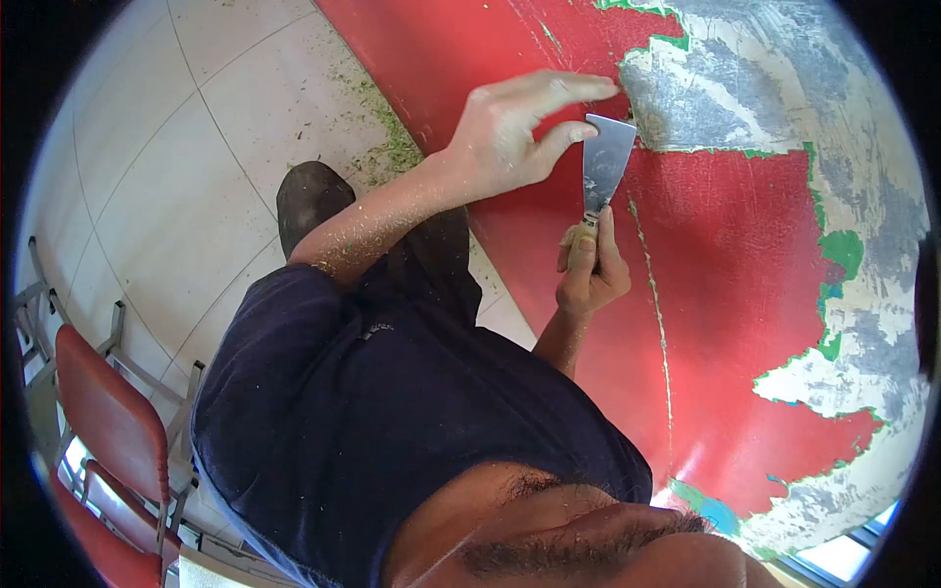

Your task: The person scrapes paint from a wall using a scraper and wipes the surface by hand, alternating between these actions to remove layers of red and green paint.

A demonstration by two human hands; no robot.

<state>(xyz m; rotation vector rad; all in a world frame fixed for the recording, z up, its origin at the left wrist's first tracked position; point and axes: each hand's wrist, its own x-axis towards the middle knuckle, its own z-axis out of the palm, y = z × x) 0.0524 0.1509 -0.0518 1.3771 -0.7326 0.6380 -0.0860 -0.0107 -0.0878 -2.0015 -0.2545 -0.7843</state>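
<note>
My right hand [594,276] is wrapped round the wooden handle of a putty knife [608,162], its metal blade pointing away from me. My left hand [515,132] reaches across from the left with fingers stretched out and the thumb apart from them. The left thumb tip is right at the blade's end corner, and the fingers extend just past it. Beneath both hands lies a red-coated surface [725,255]. Its coating is stripped on the right, where patchy grey and white base [725,88] shows with ragged green edges.
Green scrapings [392,142] litter the tiled floor [167,186] beside the red surface's edge. Red-backed chairs [113,407] stand at the lower left. A dark shoe [312,206] is on the floor near my left forearm. A thin scored line [655,294] runs along the red coating.
</note>
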